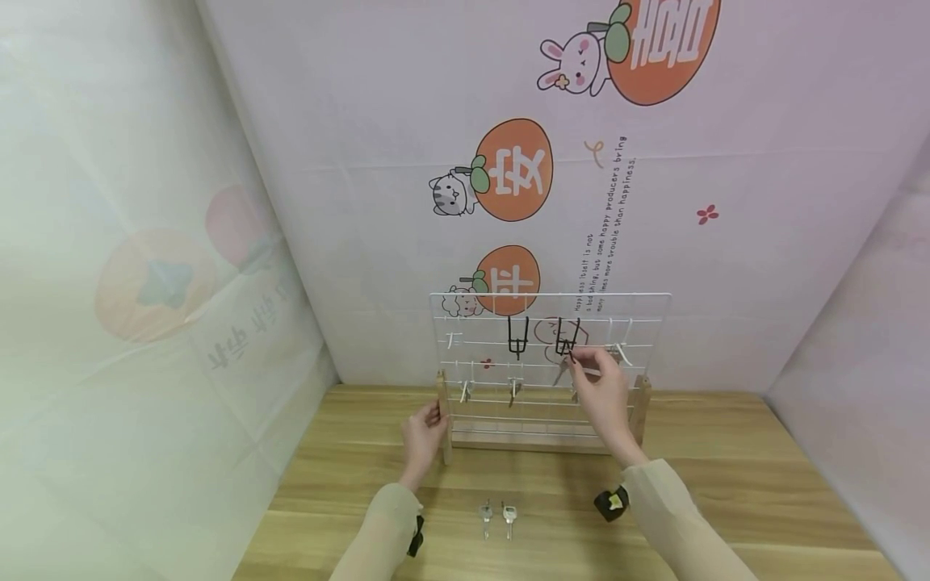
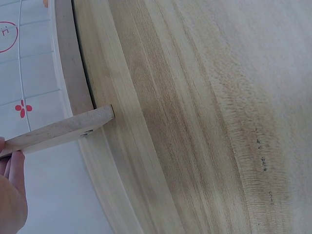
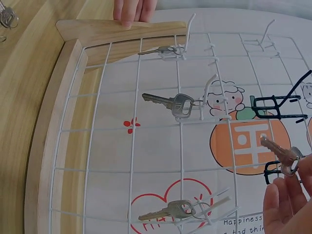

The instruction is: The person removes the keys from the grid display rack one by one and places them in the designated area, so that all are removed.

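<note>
At right grip [image 1: 605,394]: pinched key [image 3: 281,153], jutting outward.

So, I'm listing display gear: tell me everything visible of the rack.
The rack is a white wire grid with a pale, wooden-looking base and side posts. It stands upright on the table. White hooks and two black hooks are on it, and keys hang from some white ones. The left hand pinches its left post. The right hand holds a key at the right black hook; whether that hand touches the rack is unclear.
</note>
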A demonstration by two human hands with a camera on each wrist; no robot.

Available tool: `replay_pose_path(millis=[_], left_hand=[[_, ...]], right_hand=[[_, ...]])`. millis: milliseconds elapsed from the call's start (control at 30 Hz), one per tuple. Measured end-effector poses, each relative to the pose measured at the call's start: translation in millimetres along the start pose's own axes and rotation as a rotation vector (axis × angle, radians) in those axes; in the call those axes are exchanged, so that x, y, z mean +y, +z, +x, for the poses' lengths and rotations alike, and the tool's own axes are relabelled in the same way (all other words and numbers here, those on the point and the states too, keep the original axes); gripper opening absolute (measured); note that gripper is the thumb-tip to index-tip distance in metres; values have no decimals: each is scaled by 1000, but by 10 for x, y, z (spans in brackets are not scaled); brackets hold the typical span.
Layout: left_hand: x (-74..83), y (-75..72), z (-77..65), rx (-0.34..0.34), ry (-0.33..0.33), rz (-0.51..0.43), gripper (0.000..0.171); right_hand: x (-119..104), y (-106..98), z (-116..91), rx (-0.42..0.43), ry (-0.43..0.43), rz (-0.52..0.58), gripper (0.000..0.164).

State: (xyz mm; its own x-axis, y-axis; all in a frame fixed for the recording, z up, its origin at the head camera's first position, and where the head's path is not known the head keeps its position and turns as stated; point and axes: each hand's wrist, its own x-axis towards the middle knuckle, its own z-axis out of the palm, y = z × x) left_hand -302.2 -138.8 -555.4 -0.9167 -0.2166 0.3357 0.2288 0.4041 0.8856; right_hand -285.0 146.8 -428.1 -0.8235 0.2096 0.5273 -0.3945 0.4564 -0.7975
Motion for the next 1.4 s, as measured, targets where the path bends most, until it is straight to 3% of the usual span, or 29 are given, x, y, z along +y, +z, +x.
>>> replay_pose_path(millis=[767,1400], left_hand=[[-3,5,4,-3,-22,-14,29],[2,4,1,8,6,-13,27]], right_hand=[[3,-22,-36,-4,-10,13,14],[-85,-95,-124,-13,-12,33,13]])
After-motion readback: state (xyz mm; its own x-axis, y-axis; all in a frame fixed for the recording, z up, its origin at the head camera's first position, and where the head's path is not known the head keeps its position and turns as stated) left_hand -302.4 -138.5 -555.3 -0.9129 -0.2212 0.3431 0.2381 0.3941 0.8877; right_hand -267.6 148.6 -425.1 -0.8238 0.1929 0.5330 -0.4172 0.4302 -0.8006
